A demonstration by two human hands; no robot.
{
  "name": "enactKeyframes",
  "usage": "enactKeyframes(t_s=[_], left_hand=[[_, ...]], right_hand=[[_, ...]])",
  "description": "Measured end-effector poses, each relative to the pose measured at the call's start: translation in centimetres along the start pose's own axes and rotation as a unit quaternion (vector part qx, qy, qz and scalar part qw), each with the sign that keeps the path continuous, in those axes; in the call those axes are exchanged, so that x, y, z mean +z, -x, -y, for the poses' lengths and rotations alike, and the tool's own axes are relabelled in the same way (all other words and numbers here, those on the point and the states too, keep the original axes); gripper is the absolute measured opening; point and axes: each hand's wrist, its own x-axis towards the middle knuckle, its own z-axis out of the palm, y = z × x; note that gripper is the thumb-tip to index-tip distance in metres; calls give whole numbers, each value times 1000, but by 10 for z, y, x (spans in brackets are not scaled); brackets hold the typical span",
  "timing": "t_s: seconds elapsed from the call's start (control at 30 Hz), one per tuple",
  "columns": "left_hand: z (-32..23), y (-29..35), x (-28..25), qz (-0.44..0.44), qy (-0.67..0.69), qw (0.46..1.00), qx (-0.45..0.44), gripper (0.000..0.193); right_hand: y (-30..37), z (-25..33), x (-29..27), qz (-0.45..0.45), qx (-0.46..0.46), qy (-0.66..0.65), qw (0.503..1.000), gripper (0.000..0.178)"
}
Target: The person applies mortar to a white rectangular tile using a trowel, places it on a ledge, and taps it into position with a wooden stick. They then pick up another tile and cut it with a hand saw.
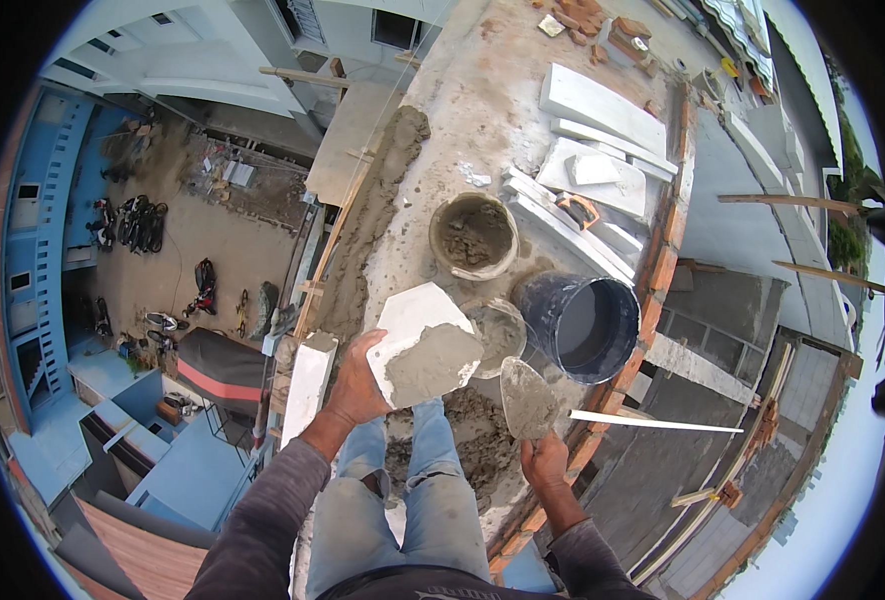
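My left hand (356, 382) grips the left edge of a white lightweight block (409, 310), tilted up in front of my legs. Wet grey mortar (433, 366) covers much of the block's upward face. In my right hand (545, 464) is a trowel (529, 396), its blade coated with mortar and held to the right of the block, apart from it. Just beyond the block stand a mortar bucket (437, 245) and a smaller mortar-smeared container (508, 350), partly hidden by the block. A dark drum (541, 310) of greyish liquid stands beyond the trowel.
White blocks (603, 105) and cut strips lie at the far right, with a handsaw (577, 211) on them. A brick edge (661, 255) borders the right side. Along the left edge runs a mortar bed (388, 175), with a courtyard (163, 270) far below. Loose mortar (478, 425) lies around my feet.
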Motion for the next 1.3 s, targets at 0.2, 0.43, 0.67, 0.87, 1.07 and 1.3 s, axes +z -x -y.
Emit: enactKeyframes(t_s=[0.2, 0.43, 0.67, 0.87, 1.07, 1.3], left_hand=[[-4, 4, 3, -3, -7, 1000, 17, 115], [-3, 4, 5, -5, -11, 1000, 15, 119], [2, 7, 6, 11, -14, 1000, -17, 125], [2, -1, 13, 6, -97, 995, 27, 139], [-19, -2, 20, 17, 80, 997, 5, 120], [-88, -5, -8, -15, -35, 992, -124, 117]], right_hand=[[-78, 74, -36, 44, -114, 172, 977, 33], [-63, 57, -10, -25, -43, -69, 996, 30], [-8, 22, 111, 41, 18, -131, 990, 32], [41, -51, 118, 156, 187, -71, 967, 44], [-12, -83, 141, 76, 138, -89, 983, 54], [93, -140, 68, 184, 222, -93, 953, 47]])
